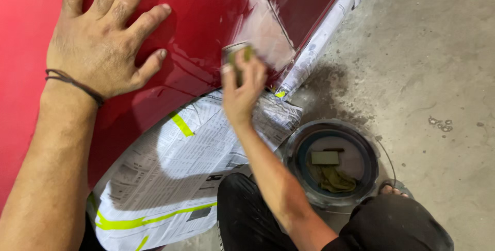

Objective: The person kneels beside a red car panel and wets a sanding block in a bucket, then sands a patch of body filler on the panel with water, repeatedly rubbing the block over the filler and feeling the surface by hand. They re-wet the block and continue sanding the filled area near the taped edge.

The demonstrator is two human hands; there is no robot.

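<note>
On the red car panel (206, 19), left hand (100, 45) lies flat, right hand (242, 88) grips a sanding block (236, 55).

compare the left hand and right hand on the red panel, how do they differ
The left hand lies flat, fingers spread, holding nothing; the right hand is curled around a small sanding block. The left wrist wears a dark band; the right is bare. Both meet the red panel.
</note>
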